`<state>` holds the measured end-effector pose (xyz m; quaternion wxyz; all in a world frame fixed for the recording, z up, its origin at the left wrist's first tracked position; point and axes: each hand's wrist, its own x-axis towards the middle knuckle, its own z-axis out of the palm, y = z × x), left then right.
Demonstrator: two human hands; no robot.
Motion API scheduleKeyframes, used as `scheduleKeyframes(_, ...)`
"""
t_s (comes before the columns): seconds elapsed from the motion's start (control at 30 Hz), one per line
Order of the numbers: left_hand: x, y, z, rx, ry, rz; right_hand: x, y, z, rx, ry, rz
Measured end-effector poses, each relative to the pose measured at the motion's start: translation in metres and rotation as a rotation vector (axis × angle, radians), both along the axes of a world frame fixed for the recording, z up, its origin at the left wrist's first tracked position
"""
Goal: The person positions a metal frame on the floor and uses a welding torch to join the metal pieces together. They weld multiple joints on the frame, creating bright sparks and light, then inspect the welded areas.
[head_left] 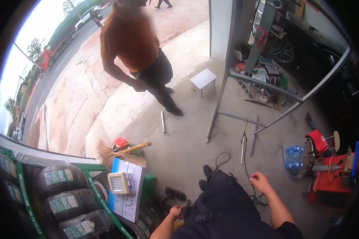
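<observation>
My left hand [175, 212] is closed at the lower middle, beside my dark trouser leg, on a dark object I cannot make out. My right hand [260, 182] is raised right of my legs, thumb and fingers pinched on a thin black cable [247, 171]. The cable trails down in loose coils on the floor and rises to a metal frame [239, 117]. A long light metal bar [243, 151] hangs or lies beside it, and another bar [253, 139] is just to its right.
A person in orange [127, 44] stands ahead near a small white table [203, 77]. Racked tyres [68, 201], boxes with a lamp [117, 183] and a straw broom [105, 153] are at left. Water bottles [294, 163], red equipment [327, 183] and a car wheel [281, 49] are at right.
</observation>
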<state>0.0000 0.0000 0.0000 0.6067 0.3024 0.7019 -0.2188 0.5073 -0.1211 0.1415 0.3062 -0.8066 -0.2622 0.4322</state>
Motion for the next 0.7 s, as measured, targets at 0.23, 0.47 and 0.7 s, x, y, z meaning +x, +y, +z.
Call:
scheduleKeyframes(0.23,-0.009,0.135,0.002,0.510,-0.028,-0.636,0.003,0.105,-0.055,0.119,0.203,-0.167)
scheduleKeyframes(0.47,0.020,0.289,0.046,0.653,0.054,-0.620,0.096,0.299,0.015,0.663,-0.209,-0.276)
scheduleKeyframes(0.7,0.089,0.352,0.062,0.656,-0.089,-0.474,0.269,0.483,0.070,1.086,-0.615,-0.272)
